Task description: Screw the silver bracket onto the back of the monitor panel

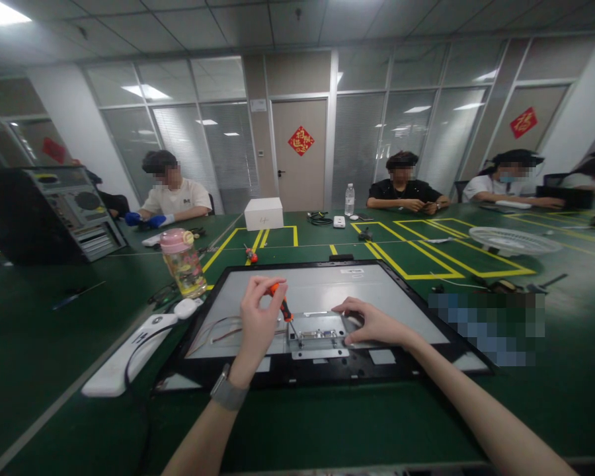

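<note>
My left hand (260, 311) is closed around the top of an orange and black screwdriver (287, 312). The screwdriver leans, its tip down at the left part of a metal bracket (322, 353). That bracket lies on the back of a flat display panel (258, 283) with a black frame, face down or back up on the table. My right hand (369, 322) grips the bracket's right edge between thumb and fingers. Thin wires (228, 330) run over the panel to the left of the bracket.
A white power strip (129, 357) and a pink-lidded bottle (183, 263) stand left of the panel. Beyond it are a small red-handled tool (251, 254), a white box (264, 214) and a water bottle (350, 199). A white round grille (513, 241) lies right. Several people sit across the table.
</note>
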{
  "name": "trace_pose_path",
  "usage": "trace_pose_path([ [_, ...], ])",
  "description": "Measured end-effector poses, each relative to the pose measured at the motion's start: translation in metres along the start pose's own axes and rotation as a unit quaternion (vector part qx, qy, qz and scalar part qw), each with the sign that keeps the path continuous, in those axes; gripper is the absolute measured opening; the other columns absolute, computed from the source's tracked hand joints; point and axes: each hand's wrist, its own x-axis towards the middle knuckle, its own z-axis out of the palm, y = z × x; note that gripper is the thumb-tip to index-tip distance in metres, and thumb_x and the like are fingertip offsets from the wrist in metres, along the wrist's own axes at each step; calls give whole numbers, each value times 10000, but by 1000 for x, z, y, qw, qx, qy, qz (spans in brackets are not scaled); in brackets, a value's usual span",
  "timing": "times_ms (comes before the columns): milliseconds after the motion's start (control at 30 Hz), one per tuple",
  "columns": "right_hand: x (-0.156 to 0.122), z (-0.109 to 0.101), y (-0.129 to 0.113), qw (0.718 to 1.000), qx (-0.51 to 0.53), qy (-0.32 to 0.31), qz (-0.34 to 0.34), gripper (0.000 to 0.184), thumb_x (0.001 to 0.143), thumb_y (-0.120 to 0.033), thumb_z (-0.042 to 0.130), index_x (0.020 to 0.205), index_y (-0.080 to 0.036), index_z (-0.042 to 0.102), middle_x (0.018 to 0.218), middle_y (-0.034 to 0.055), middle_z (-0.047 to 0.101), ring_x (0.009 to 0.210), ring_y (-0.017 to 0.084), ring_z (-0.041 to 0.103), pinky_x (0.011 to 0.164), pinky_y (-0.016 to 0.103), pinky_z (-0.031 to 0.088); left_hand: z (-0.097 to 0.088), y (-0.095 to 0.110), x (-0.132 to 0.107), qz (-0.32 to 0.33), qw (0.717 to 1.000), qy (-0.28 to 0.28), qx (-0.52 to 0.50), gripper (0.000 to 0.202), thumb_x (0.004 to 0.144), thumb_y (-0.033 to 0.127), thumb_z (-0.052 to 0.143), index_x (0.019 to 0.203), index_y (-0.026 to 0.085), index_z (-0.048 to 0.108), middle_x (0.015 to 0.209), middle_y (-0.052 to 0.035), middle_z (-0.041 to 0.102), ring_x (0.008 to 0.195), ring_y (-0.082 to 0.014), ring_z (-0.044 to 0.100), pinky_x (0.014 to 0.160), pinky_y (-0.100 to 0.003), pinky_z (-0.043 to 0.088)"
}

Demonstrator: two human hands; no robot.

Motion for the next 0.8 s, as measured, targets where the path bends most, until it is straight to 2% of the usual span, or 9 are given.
trace_pose_path([
  [133,-1,0,-1,1000,4,2,7,674,646,-442,852,1246,-214,648,1151,76,562,1092,280,573,986,419,445,0,2,0,-19,997,-61,-49,252,915,345,552,983,190,739,885,-40,652,816,-166,633,742,-265,511],
  [233,-1,-1,-2,1000,3,0,7,663,650,-440,847,1244,-224,647,1148,71,561,1087,274,574,985,420,446,2,4,0,-23,998,-39,-53,166,837,330,664,899,193,734,845,-20,608,752,-145,613,684,-235,511],
  [300,-1,-1,-2,1000,2,-2,4,664,651,-448,847,1245,-229,647,1143,69,562,1085,274,574,985,421,447,2,5,1,-25,998,-32,-55,152,834,325,669,886,197,733,893,-29,609,791,-152,623,711,-243,517],
  [400,0,-1,-2,1000,-1,-4,3,669,654,-461,846,1251,-235,645,1139,70,562,1083,276,575,981,422,452,1,7,1,-48,992,-74,-87,221,885,358,600,923,183,730,930,-56,652,853,-183,650,772,-286,525],
  [467,0,-1,-3,1000,-2,-5,5,671,652,-466,847,1251,-244,644,1140,68,563,1085,277,576,982,424,454,0,7,2,-62,989,-93,-100,233,878,371,604,917,174,723,852,-46,658,807,-182,647,751,-288,525],
  [533,-1,-1,-5,1000,-3,-6,7,665,656,-467,844,1249,-242,644,1142,67,564,1087,276,575,983,421,453,0,7,2,-50,993,-75,-82,175,835,345,659,860,182,716,785,-18,620,749,-161,617,707,-263,512],
  [633,-1,-2,-7,1000,-5,-7,6,653,671,-463,835,1249,-226,644,1147,71,567,1074,269,575,962,408,461,0,6,3,-18,999,-33,-35,107,818,300,676,816,199,712,821,-14,602,779,-155,595,714,-249,500],
  [733,-1,-2,-7,1000,-6,-6,3,652,669,-453,840,1242,-212,645,1159,80,567,1067,268,577,953,410,462,0,5,3,-29,997,-54,-54,190,889,319,573,906,196,717,893,-40,657,864,-184,627,795,-291,508],
  [800,-1,-2,-6,1000,-3,-5,1,651,667,-451,843,1239,-210,645,1161,80,566,1069,267,577,958,414,459,0,5,3,-42,993,-76,-82,207,894,322,560,931,185,710,888,-43,666,841,-183,637,783,-294,512],
])
